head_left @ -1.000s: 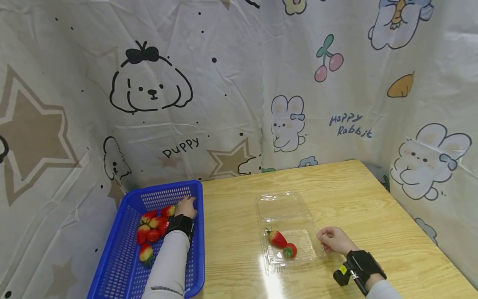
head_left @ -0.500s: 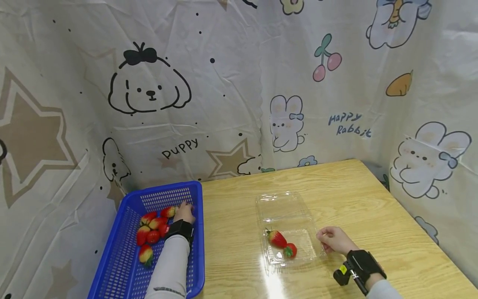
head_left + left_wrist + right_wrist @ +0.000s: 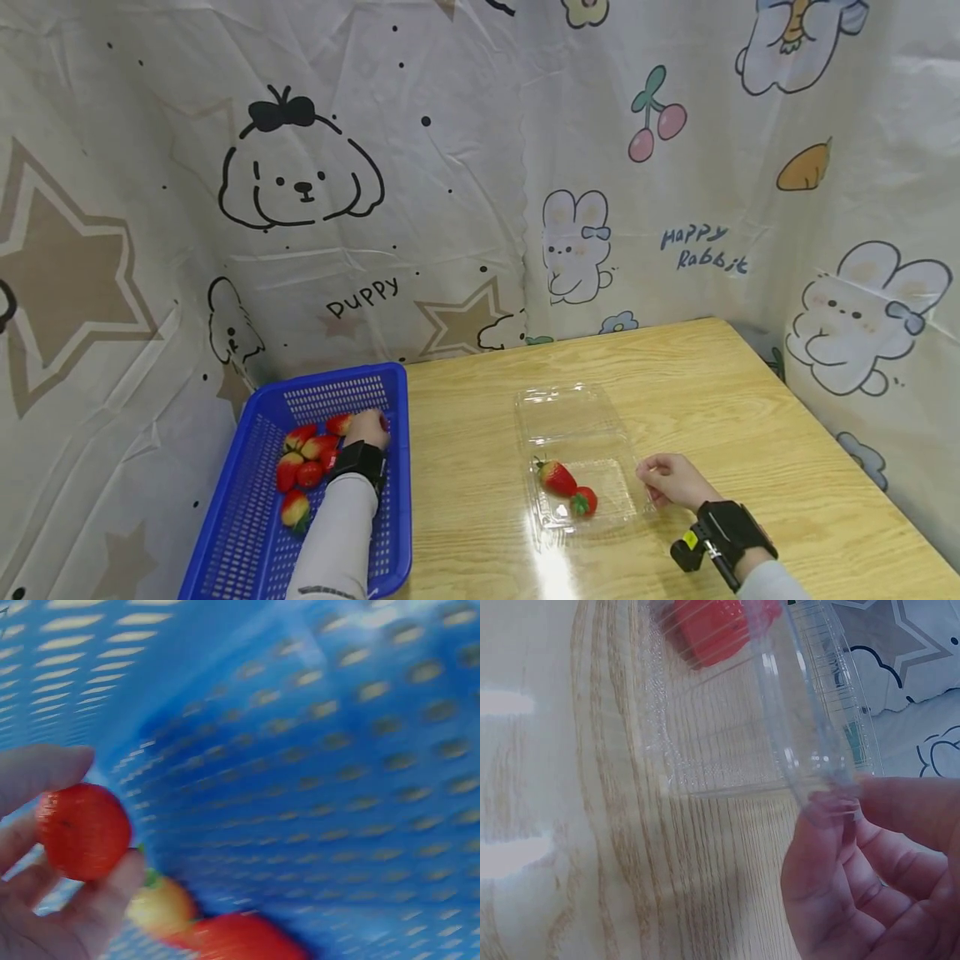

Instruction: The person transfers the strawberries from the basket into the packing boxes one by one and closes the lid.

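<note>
My left hand (image 3: 367, 428) is down inside the far right part of the blue plastic basket (image 3: 408, 492). In the left wrist view its fingers and thumb grip a round red strawberry (image 3: 84, 831), which the head view hides. Several red and yellowish strawberries (image 3: 291, 472) lie beside that hand. On the table, a clear plastic clamshell box (image 3: 572, 417) stands with its lid folded back. Two strawberries, one larger (image 3: 557, 478) and one smaller (image 3: 584, 502), lie in its near half. My right hand (image 3: 672, 481) pinches the box's right edge between thumb and fingers.
The wooden table (image 3: 465, 467) runs between basket and box and on to the right. A printed cloth (image 3: 465, 167) hangs behind the table and along both sides. Black camera bands (image 3: 733, 533) sit on both wrists.
My left hand has moved slightly down and toward me inside the basket, and its fingers have curled in. My right hand and the box have stayed in place.
</note>
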The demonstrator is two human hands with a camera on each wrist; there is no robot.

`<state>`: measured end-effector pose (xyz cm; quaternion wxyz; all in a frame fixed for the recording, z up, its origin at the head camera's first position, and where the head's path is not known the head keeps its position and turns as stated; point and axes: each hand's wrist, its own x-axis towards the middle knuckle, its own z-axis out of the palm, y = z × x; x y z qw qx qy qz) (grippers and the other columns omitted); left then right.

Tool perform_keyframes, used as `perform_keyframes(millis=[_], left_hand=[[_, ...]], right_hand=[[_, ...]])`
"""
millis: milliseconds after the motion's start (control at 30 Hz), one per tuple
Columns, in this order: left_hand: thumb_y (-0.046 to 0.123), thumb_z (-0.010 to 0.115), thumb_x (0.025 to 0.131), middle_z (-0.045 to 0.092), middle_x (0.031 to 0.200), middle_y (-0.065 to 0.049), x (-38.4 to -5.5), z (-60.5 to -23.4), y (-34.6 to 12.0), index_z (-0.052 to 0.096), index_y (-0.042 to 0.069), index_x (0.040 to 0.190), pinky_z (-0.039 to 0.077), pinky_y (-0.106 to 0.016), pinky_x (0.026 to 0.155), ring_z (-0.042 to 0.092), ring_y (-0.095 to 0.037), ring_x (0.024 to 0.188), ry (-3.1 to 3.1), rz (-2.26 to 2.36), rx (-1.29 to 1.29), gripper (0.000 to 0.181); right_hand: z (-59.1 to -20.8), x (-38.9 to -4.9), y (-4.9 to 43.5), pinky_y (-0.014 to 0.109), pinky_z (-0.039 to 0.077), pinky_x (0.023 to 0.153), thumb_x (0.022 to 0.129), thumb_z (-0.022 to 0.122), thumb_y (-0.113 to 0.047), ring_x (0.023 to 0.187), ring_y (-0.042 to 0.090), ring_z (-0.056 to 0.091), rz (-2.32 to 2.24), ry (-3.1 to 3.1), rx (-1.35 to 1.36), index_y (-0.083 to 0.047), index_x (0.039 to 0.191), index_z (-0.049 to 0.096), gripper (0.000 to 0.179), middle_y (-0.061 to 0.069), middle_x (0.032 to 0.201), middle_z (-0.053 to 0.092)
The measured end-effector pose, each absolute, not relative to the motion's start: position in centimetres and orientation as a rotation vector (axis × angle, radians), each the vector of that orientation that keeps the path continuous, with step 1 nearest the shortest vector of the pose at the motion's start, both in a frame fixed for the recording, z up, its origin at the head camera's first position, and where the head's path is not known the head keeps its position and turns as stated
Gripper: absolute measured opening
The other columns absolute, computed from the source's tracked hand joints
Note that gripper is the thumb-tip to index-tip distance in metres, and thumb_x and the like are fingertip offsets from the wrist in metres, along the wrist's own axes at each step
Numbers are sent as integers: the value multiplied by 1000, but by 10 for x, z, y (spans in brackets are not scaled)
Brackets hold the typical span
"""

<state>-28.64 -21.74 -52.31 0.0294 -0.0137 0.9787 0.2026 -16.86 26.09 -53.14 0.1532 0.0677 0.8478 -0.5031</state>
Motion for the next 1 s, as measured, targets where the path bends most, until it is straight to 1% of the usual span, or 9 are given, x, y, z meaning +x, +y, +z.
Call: perform_keyframes(millis=[233,333,400,467,567,600,700,833,1000], left_hand=[[5,61,70,61,95,-29,-292,-478,-205,62,-10,96,49,-51,70,59,-42,82,3029,597,-195,30],[5,63,70,61,94,-30,-297,-454,-197,62,-9,92,49,-51,67,59,-44,83,3069,613,-190,26],[3,63,69,60,77,-24,-296,-435,-188,57,-6,72,47,-44,56,58,-37,70,3103,637,-158,12],[2,63,68,53,65,-15,-296,-421,-179,49,0,62,41,-37,51,52,-29,61,3168,647,-90,15],[0,63,68,40,59,-5,-293,-402,-160,38,6,57,31,-33,49,41,-22,55,3227,678,14,27],[1,64,68,40,59,-5,-293,-398,-153,42,5,60,33,-33,50,41,-22,55,3238,684,52,24],[2,68,69,51,66,-10,-289,-388,-134,54,0,71,41,-38,59,49,-26,64,3253,715,169,15],[0,70,68,60,83,-15,-281,-379,-103,63,-2,89,46,-40,69,55,-29,77,3259,790,347,23],[-3,69,69,60,98,-15,-268,-385,-62,63,-1,99,49,-38,71,56,-30,87,3291,888,581,30]], right_hand=[[-531,-170,263,33,51,55,91,55,-13,61,16,54,-1431,2444,189,9,100,55,23,6,68,56],[-532,-171,263,33,51,55,91,55,-14,61,16,54,-1429,2444,195,8,100,55,24,5,67,54],[-532,-171,263,33,51,55,91,55,-14,61,16,54,-1429,2444,199,8,100,55,24,5,67,54],[-532,-170,263,33,50,55,91,55,-14,61,16,54,-1429,2443,205,8,100,55,24,5,67,53],[-531,-170,263,33,50,55,91,54,-14,61,16,54,-1425,2442,205,8,100,54,24,5,67,54],[-532,-170,263,32,50,55,91,54,-14,61,16,54,-1428,2438,213,8,100,54,23,6,68,54],[-532,-170,263,32,50,55,91,54,-13,61,16,54,-1428,2435,219,7,100,54,22,6,68,55],[-531,-170,261,32,50,55,91,53,-12,61,16,53,-1435,2436,206,8,100,55,21,5,67,54],[-532,-169,260,32,50,54,91,53,-11,60,16,53,-1443,2432,210,7,99,55,20,5,65,53]])
